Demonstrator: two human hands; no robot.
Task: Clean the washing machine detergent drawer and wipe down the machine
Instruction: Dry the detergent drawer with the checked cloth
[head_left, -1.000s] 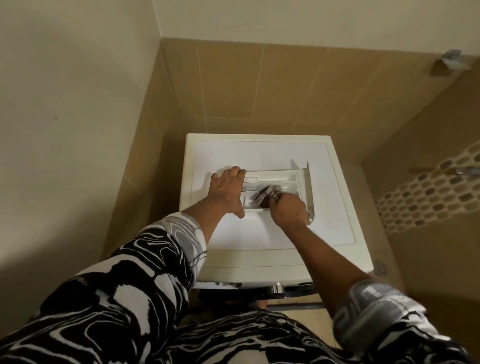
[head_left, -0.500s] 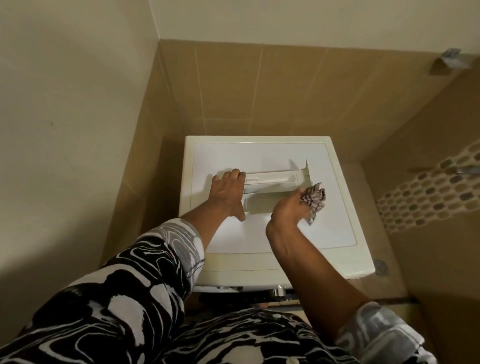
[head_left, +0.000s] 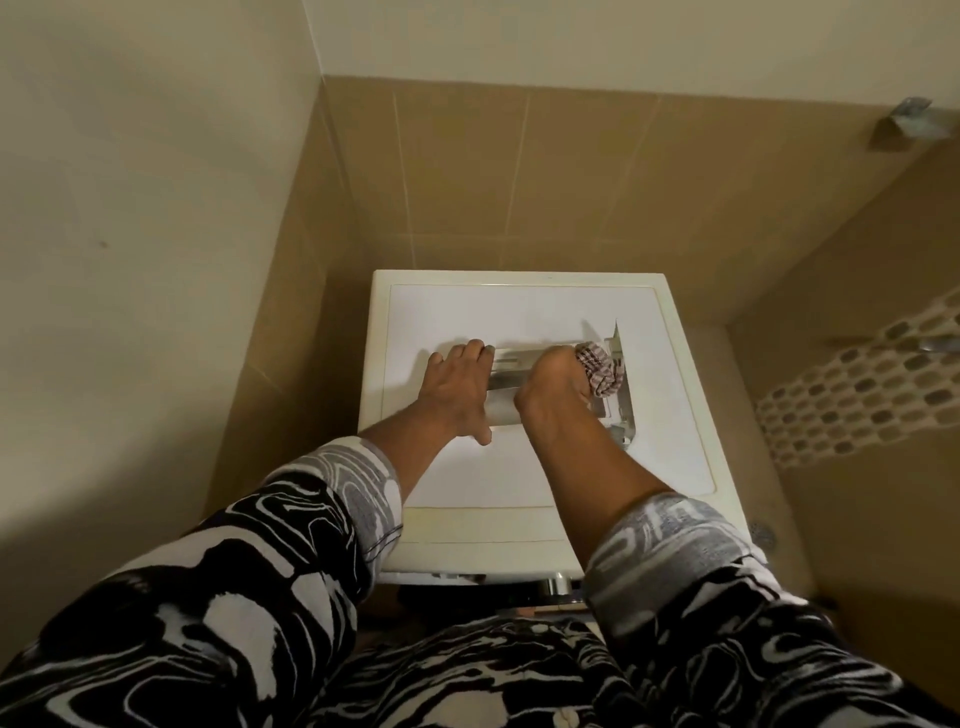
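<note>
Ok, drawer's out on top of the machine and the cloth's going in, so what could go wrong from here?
1. The detergent drawer lies loose on the washing machine top, steadied only by the left hand; a hard wipe could slide it toward an edge.
2. The right hand pushes the checked cloth against the drawer's upright front panel, which could flex or tip the drawer.
</note>
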